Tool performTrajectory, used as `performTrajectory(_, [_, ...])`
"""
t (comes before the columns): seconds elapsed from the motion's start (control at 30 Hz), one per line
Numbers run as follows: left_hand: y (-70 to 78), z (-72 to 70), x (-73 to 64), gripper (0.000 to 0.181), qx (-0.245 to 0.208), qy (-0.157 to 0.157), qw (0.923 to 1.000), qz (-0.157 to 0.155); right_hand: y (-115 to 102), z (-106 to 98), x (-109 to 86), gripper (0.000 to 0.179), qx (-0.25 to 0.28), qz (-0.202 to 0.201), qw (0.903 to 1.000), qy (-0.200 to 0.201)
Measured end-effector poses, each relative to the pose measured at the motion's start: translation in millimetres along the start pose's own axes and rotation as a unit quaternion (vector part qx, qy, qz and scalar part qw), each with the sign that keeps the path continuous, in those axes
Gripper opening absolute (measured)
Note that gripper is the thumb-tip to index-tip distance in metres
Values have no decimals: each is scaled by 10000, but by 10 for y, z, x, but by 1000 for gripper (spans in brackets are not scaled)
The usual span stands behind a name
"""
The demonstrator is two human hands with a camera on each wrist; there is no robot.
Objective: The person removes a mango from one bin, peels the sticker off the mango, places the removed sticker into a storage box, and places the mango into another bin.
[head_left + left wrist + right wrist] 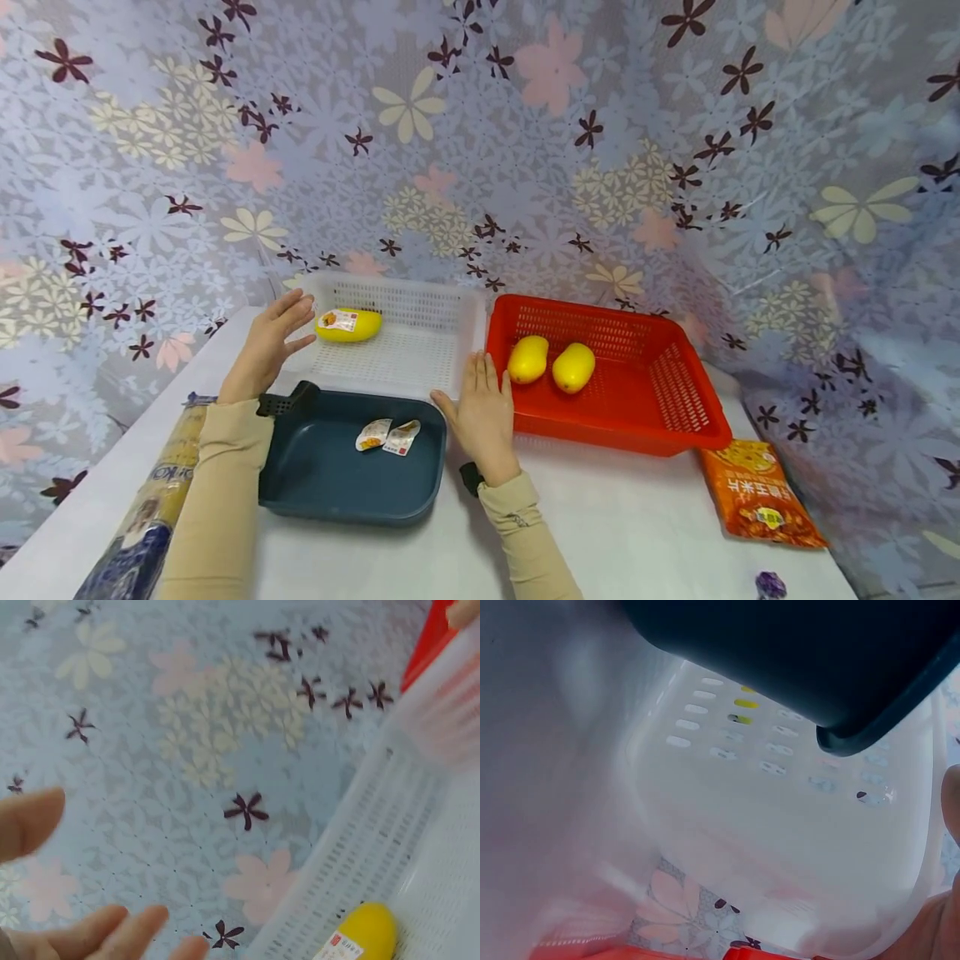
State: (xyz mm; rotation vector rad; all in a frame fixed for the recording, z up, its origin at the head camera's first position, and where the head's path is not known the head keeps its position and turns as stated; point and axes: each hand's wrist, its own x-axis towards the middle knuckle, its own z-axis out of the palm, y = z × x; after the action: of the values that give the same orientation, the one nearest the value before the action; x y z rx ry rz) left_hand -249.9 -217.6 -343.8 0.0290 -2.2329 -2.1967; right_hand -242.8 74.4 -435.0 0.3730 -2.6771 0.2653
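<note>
My left hand (272, 343) is at the left end of the white basket (390, 367), fingers extended, holding nothing. Close to its fingertips, inside that basket, lies a yellow mango (363, 326) with a printed label. My right hand (482, 421) lies between the white basket and the red basket (615, 425), its fingers straight and thumb spread. Whether it touches either rim I cannot tell. Two unlabelled yellow mangoes (573, 367) are in the red basket. Nearer me stands a dark blue tray (337, 492) with two printed labels (402, 438) lying in it.
A long printed bag (161, 492) lies on the left, partly behind my left sleeve. At the right are an orange snack packet (761, 492) and a small purple wrapped piece (770, 585). A flowered cloth (465, 167) hangs behind the white table (645, 525).
</note>
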Motion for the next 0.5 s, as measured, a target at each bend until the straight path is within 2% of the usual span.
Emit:
performTrajectory(0.1, [89,7,217,73,21,-155,9998,156,29,7,11,82,18,47,10000,32])
performTrajectory(0.2, [118,5,440,75,113,-214,9997,73,44,2,19,82,23,99,9999,3])
performTrajectory(0.33, [55,-21,697,80,786,-185,9957,-461,48,-21,18,82,74,119,9999,-66])
performTrajectory(0.43, [-30,-34,834,82,1488,-326,9842,-902,50,-37,19,81,49,126,9998,-149])
performTrajectory(0.5, [-85,-31,901,82,1841,-434,9761,-1067,51,-41,29,82,9,144,9997,-213])
